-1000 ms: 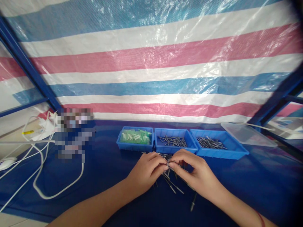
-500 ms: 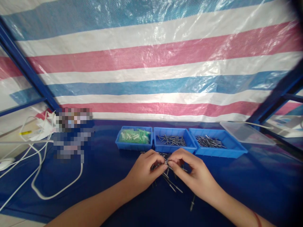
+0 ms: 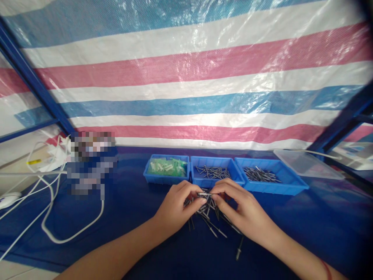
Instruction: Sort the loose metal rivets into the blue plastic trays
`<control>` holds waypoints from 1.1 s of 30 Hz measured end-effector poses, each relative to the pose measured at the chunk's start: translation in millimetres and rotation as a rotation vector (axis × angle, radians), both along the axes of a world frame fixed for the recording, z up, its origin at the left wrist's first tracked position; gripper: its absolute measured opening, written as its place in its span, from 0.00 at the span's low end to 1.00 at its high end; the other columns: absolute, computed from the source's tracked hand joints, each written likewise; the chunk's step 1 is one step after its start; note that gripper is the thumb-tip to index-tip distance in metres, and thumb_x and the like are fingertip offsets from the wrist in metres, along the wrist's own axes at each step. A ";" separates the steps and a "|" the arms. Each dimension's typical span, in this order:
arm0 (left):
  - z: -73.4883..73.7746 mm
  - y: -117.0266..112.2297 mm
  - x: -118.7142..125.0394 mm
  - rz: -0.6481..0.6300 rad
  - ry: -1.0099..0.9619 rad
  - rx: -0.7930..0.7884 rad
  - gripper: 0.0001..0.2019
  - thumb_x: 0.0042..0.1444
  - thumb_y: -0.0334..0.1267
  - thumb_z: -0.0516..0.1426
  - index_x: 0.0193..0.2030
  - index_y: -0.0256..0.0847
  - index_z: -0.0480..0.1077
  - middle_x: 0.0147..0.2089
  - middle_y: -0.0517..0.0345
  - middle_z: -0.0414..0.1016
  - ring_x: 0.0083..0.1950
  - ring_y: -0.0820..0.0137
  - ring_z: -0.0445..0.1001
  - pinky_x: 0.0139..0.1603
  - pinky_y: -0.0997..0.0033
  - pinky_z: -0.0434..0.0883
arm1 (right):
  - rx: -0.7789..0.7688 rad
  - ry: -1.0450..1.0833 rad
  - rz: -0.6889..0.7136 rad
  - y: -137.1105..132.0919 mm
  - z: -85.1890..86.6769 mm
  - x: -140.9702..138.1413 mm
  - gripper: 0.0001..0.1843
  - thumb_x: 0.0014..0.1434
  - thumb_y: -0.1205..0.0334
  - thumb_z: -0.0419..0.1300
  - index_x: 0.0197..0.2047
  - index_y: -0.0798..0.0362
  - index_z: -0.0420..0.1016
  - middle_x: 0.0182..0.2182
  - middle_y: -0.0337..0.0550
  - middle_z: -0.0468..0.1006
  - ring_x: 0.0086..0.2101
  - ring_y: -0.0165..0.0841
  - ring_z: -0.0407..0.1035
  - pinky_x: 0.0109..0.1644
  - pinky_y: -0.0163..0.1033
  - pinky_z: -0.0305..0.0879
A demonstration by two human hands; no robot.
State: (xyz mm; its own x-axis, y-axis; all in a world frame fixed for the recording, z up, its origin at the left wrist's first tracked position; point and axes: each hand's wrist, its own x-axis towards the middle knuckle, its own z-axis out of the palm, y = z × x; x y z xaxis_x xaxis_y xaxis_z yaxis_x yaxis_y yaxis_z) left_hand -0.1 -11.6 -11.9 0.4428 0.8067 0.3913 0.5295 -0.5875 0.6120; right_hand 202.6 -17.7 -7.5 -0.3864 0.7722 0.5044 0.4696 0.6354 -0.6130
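Over a loose pile of blind rivets [image 3: 208, 212] on the blue table, both hands meet with fingertips almost together. A single blind rivet [image 3: 205, 193] lies across the gap, its silvery body showing. My left hand [image 3: 178, 204] pinches its left end between thumb and fingers. The other end is in the closed fingertips of my right hand [image 3: 240, 204]. Part of the pile is hidden under both hands. One stray rivet [image 3: 239, 249] rests below my right hand, apart from the pile.
Behind the hands stand three blue bins in a row: a left bin [image 3: 166, 179] with green and white pieces, a middle bin [image 3: 215, 182] and a right bin [image 3: 291, 186] with thin metal pieces. A clear lid [image 3: 309, 165] lies far right. White cables [image 3: 48, 225] sprawl left.
The rivet between my fingertips now lies crosswise and shows clearly. My fingertips have drawn slightly apart. The view has shifted a little.
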 end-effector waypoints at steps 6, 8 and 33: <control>-1.8 -1.2 -1.4 0.028 0.247 0.032 0.07 0.61 0.40 0.55 0.43 0.47 0.73 0.38 0.60 0.75 0.44 0.65 0.67 0.44 0.64 0.58 | 0.212 -0.163 -0.466 28.6 11.7 59.9 0.07 0.60 0.61 0.53 0.35 0.52 0.72 0.36 0.47 0.73 0.37 0.39 0.69 0.44 0.44 0.64; -3.1 -1.4 -1.7 0.027 0.311 0.026 0.07 0.61 0.42 0.55 0.41 0.48 0.74 0.39 0.60 0.75 0.44 0.64 0.66 0.44 0.63 0.57 | 0.259 -0.300 -0.627 40.8 8.9 89.6 0.08 0.58 0.59 0.55 0.34 0.54 0.73 0.33 0.49 0.74 0.35 0.41 0.69 0.43 0.46 0.63; -5.6 2.0 -2.5 0.001 0.311 0.065 0.07 0.63 0.41 0.54 0.41 0.46 0.72 0.43 0.59 0.72 0.46 0.66 0.67 0.44 0.65 0.57 | 0.123 -0.396 0.119 -3.3 -0.4 4.1 0.05 0.61 0.66 0.56 0.38 0.52 0.74 0.34 0.45 0.74 0.37 0.37 0.68 0.40 0.44 0.66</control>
State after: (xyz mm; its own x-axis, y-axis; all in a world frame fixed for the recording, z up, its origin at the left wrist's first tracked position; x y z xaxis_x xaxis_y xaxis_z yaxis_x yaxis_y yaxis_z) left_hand -2.7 -9.6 -17.6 0.5481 0.7852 0.2883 0.6861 -0.6192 0.3820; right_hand 206.6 -20.9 -7.9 -0.6511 0.6540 0.3851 0.5724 0.7563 -0.3167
